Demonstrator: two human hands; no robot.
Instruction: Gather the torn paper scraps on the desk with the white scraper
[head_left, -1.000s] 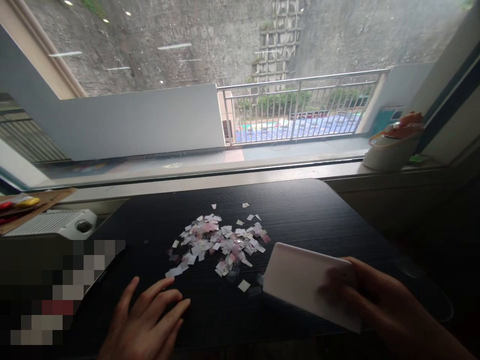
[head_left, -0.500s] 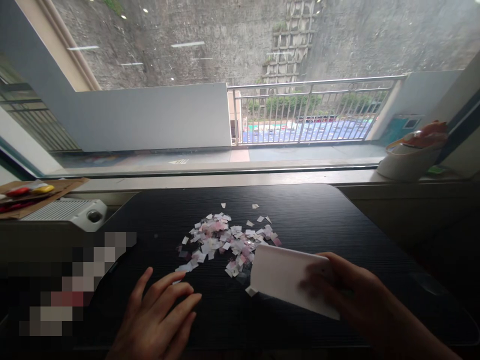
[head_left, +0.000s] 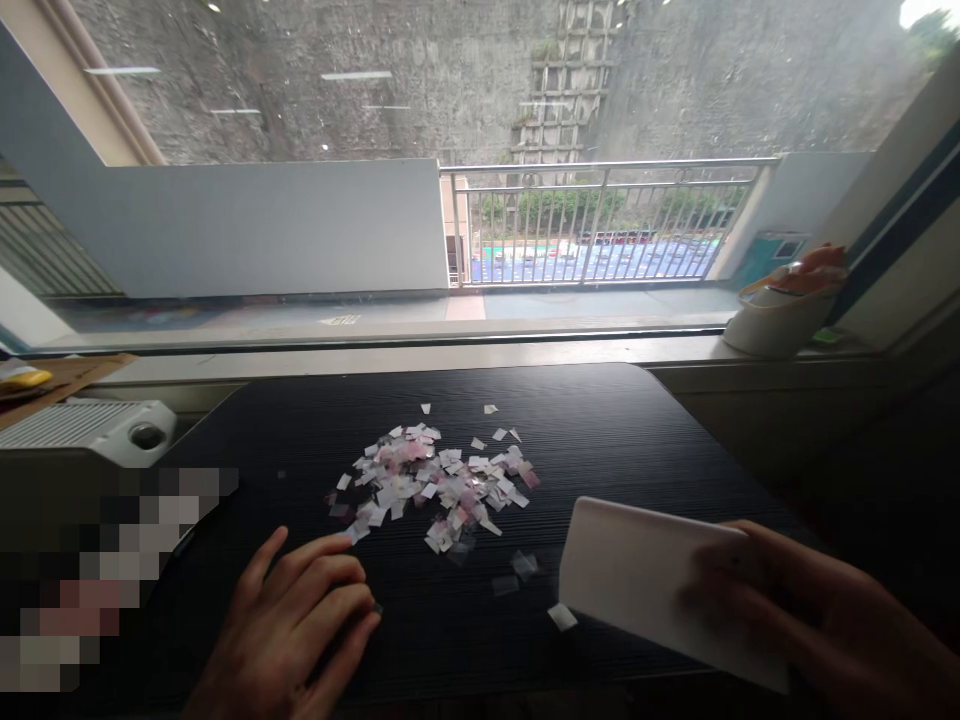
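Observation:
My right hand (head_left: 787, 590) is closed around a flat white rectangular thing (head_left: 637, 565), tilted above the table's right side. A thin edge runs along its top; I cannot tell whether it is a box or a thick card. Near its lower left corner lies a small white paper piece (head_left: 562, 617). My left hand (head_left: 300, 610) is low over the table, thumb and index finger pinched at a tiny clear piece (head_left: 377, 608), its other fingers bent. Ahead lies a loose pile of small white, pink and clear pieces (head_left: 442, 490).
The black table (head_left: 600, 420) reaches the window sill (head_left: 450, 357). A white pot-like container (head_left: 772, 315) stands on the sill at right. To the left are a white slotted device (head_left: 97, 430) and cardboard (head_left: 82, 380) with a yellow item (head_left: 26, 378). A blurred patch covers the lower left.
My right hand has moved right with the white thing, away from the pile, uncovering clear pieces on the table. My left thumb and index finger have come together. The view has shifted right.

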